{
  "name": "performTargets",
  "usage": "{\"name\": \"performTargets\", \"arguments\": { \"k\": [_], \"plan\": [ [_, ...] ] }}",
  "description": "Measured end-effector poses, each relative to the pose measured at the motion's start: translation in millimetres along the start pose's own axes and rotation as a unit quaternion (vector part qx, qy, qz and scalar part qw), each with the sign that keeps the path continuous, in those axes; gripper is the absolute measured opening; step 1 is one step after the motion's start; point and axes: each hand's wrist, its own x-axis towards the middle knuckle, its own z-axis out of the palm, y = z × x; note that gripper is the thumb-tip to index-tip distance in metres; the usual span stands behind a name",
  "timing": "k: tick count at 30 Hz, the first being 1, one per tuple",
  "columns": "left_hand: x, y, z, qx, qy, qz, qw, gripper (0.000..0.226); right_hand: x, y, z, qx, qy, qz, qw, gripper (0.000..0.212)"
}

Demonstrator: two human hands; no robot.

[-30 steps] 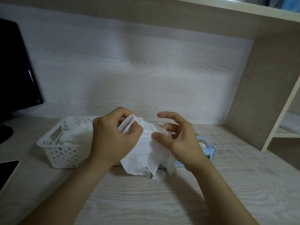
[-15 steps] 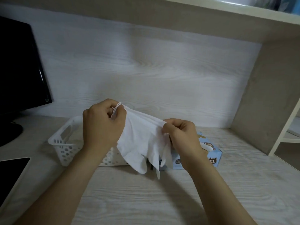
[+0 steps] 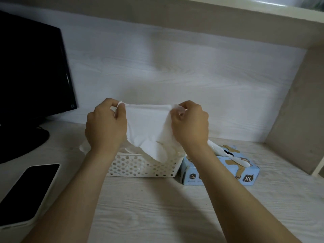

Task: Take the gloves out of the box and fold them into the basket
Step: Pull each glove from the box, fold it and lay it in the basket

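From my head camera, looking down: my left hand (image 3: 107, 127) pinches the left top corner of a thin white disposable glove (image 3: 147, 127) between thumb and curled fingers. My right hand (image 3: 190, 125) pinches the opposite top corner the same way. The cuff edge is stretched flat between them. The glove hangs in the air, its finger end dangling down over the white perforated plastic basket (image 3: 140, 167), which stands on the pale wood-grain desk (image 3: 157, 207).

Inside the basket I can see white crumpled material (image 3: 130, 150) that I take for gloves already laid in, and a white piece pokes out past its left end. How many are there I cannot tell. Just to the right of the basket lies the light-blue cardboard glove box (image 3: 219, 174), marked XL, and another white glove (image 3: 226, 153) sticks out of its top opening.

So I judge the task to be partly done. Some gloves are in the basket, and this one is out of the box and spread but not yet folded. At least one more waits in the box, and how many lie beneath it is hidden.

A black monitor (image 3: 31, 71) stands at the far left, with a dark-screened phone (image 3: 28, 193) lying in front of it.
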Motion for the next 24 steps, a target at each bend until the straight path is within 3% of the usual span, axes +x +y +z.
{"name": "performTargets", "arguments": {
  "k": [7, 11, 14, 16, 18, 20, 22, 24],
  "plan": [
    [12.8, -17.2, 8.6, 0.226, -0.104, -0.041, 0.968, 0.026, 22.9, 0.5, 32.9, -0.132, -0.114, -0.003, 0.985, 0.021],
    [13.6, -16.5, 10.8, 0.286, -0.143, -0.036, 0.947, 0.026, 19.9, 12.4, 42.0, -0.245, -0.15, -0.053, 0.956, 0.032],
    [14.3, -16.7, 12.6, 0.28, -0.141, 0.058, 0.948, 0.038, 20.9, 13.2, 38.4, -0.171, -0.157, -0.09, 0.968, 0.043],
    [13.8, -16.8, 11.1, 0.221, -0.194, 0.082, 0.952, 0.042, 18.4, 12.5, 32.0, -0.129, -0.212, -0.127, 0.96, 0.049],
    [11.4, -16.8, 10.3, 0.169, -0.274, 0.054, 0.945, 0.031, 13.9, 15.0, 27.9, -0.128, -0.296, -0.128, 0.938, 0.052],
    [9.3, -15.8, 10.1, 0.176, -0.356, 0.033, 0.917, 0.027, 10.2, 21.8, 28.1, -0.127, -0.345, -0.099, 0.925, 0.047],
    [6.3, -17.6, 11.4, 0.192, -0.401, 0.012, 0.896, 0.035, 4.8, 28.1, 30.0, -0.108, -0.345, -0.071, 0.93, 0.039],
    [5.1, -21.1, 11.2, 0.191, -0.396, 0.012, 0.898, 0.034, -2.0, 32.1, 31.2, -0.086, -0.292, -0.063, 0.95, 0.035]
  ]
}}
